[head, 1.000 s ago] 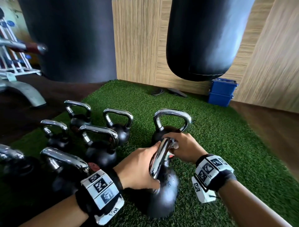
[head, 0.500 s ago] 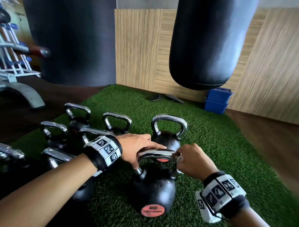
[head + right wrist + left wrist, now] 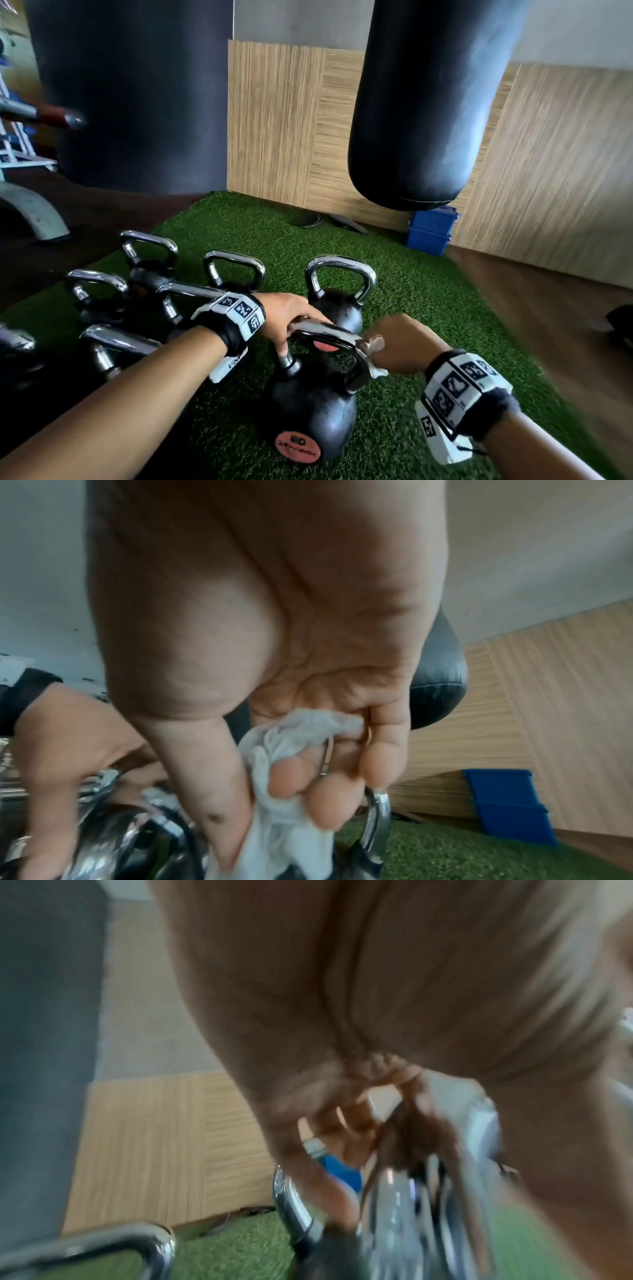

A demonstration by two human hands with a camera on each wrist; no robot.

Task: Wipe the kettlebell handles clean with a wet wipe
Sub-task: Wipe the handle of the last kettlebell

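Note:
A black kettlebell (image 3: 308, 407) with a red label stands on the green turf (image 3: 421, 308), leaning toward me. My left hand (image 3: 296, 323) grips the left part of its chrome handle (image 3: 334, 334) from above, thumb down the left post. My right hand (image 3: 388, 346) pinches a crumpled white wet wipe (image 3: 375, 344) against the handle's right bend. In the right wrist view the wet wipe (image 3: 291, 739) is bunched between thumb and curled fingers. The left wrist view is blurred; the chrome handle (image 3: 394, 1218) lies under my fingers.
Another kettlebell (image 3: 339, 308) stands just behind, several more (image 3: 150, 267) crowd the left. Two black punching bags (image 3: 421, 120) hang ahead. Blue boxes (image 3: 431, 229) sit by the wood-panel wall. A metal rack (image 3: 20, 113) is far left, dark floor to the right.
The kettlebell has turned so its handle runs across me. My left hand shifted onto the handle's left top, and my right hand with the wipe slid to the right bend. My view tilted up.

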